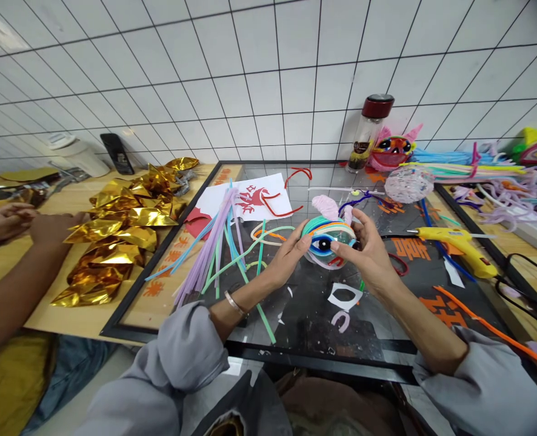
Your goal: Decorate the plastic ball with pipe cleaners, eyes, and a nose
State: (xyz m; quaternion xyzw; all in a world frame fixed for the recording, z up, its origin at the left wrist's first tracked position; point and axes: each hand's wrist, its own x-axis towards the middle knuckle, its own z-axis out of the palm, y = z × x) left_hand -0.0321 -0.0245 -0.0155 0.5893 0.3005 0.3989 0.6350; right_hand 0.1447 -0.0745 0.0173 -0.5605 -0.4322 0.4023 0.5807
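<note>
Between my two hands is a clear ball-shaped head [340, 238] trimmed with coloured pipe cleaners, with a blue-rimmed eye [324, 244] and a pink fuzzy ear [325, 207] on top. My left hand [294, 247] grips its left side, thumb beside the eye. Around the right side curl the fingers of my right hand [365, 248], the thumb pressed at the front near the eye. A white paper with an eye-shaped hole [345, 297] and a small pale pink curved piece [340, 321] lie just below. To the left spreads a bundle of lilac, blue and green pipe cleaners [205, 254].
A yellow glue gun [463, 245] with its cord lies at right. Behind stand a glass bottle [362, 142] and a finished pink head [391, 148], near a clear crinkled ball [409, 183]. Gold foil [109, 248] lies at left, by another person's hands [53, 233].
</note>
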